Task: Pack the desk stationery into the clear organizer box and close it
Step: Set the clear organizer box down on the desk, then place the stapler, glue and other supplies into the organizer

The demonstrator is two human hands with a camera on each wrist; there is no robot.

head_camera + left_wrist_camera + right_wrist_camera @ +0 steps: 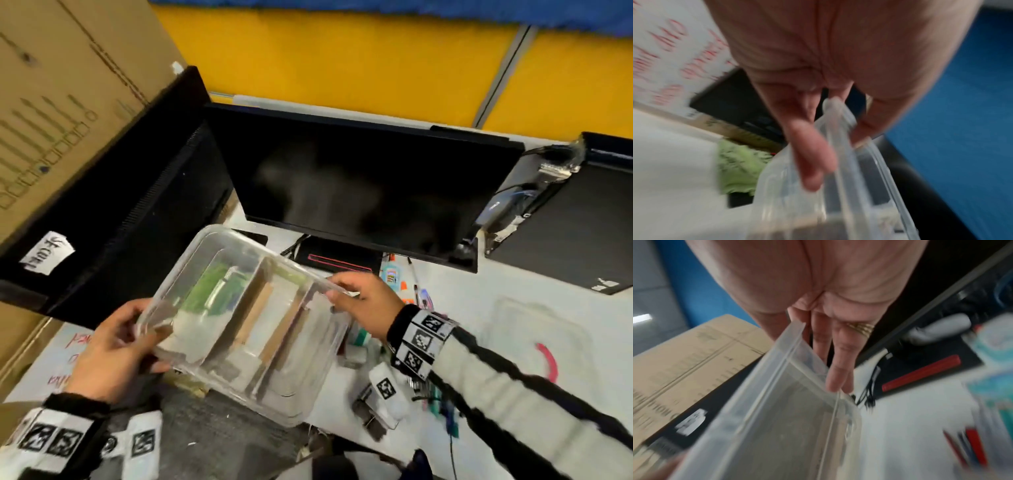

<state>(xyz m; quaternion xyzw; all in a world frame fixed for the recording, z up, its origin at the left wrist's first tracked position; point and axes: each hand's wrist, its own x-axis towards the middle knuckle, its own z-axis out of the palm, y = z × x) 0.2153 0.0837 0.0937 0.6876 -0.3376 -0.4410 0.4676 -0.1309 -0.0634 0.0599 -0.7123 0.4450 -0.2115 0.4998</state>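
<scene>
Above the white desk (462, 301), in front of the dark monitor (370, 185): the clear organizer box (239, 325), lifted and tilted, compartments seemingly empty, left hand (113, 349) pinching the near-left rim, thumb inside and fingers outside, right hand (363, 305) clamped on the far-right rim, probably two-handed because so thin a tub would flex in one. To the right, loose pens (419, 291), a glue bottle (390, 275), a stapler (380, 401) and the clear lid (534, 329), flat and off, ready for packing. On the cardboard carton (61, 102) and the red-scrawled paper (68, 353), writing too blurred to read.
</scene>
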